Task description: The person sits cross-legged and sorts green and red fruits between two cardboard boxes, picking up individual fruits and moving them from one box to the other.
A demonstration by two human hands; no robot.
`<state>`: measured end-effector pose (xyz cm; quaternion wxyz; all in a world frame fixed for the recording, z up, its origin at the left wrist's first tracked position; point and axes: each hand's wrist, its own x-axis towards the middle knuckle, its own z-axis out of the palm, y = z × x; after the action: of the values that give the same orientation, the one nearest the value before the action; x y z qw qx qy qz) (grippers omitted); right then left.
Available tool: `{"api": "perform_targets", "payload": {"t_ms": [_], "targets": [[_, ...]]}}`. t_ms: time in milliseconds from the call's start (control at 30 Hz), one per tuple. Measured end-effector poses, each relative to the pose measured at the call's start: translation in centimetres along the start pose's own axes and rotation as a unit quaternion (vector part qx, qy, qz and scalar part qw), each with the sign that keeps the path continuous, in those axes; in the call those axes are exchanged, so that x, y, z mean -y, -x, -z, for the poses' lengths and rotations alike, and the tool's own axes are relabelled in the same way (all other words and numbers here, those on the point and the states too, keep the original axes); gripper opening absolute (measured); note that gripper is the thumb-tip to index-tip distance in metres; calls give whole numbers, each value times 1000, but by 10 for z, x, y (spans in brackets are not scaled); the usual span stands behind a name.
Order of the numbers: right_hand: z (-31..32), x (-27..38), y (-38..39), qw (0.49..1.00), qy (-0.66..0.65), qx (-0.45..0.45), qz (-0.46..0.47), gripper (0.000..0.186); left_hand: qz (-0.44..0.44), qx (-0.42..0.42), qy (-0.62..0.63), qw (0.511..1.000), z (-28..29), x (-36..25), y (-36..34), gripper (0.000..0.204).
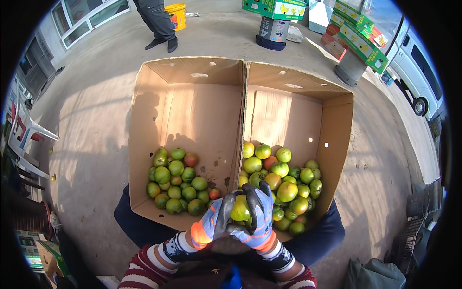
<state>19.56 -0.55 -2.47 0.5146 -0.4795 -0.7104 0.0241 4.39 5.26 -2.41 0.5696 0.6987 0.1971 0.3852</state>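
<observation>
Underneath everything, a wide concrete floor (91, 159), streaked with sunlight and shadow. Over at the far right, a white van (418, 62), side-on. At the top left, a standing person's dark trouser legs (158, 21). In the middle, between spread knees in dark trousers, two open cardboard boxes, walls touching: a left box (207, 115) and a right box (284, 108). Near the top edge, a green-and-white carton (284, 8) on a grey drum (273, 33). In the near part of the right box, a larger heap of green, yellow and orange-tinged tomatoes (288, 191); in the near part of the left box, a smaller heap of mostly green tomatoes (176, 168). Beside the standing legs, a yellow bucket (178, 17). At the near end of the touching walls, a left grip (217, 216) and a right grip (260, 212), gloved in blue and black with orange cuffs. Both closed around one green-yellow tomato (239, 208), cupped between the fingers.
</observation>
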Motion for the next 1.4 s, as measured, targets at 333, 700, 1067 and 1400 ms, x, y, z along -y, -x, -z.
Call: {"api": "perform_targets", "payload": {"t_ms": [333, 700, 1067, 1400], "targets": [[61, -17, 41, 975, 181, 21, -129, 71, 141, 95, -507, 845, 40, 106, 19, 62], [51, -24, 83, 902, 318, 208, -206, 59, 291, 164, -494, 802, 29, 142, 28, 69], [16, 21, -3, 999, 5, 27, 32, 72, -43, -52, -60, 996, -4, 29, 26, 26], [62, -21, 40, 948, 263, -26, -176, 74, 189, 218, -644, 709, 37, 170, 10, 54]]}}
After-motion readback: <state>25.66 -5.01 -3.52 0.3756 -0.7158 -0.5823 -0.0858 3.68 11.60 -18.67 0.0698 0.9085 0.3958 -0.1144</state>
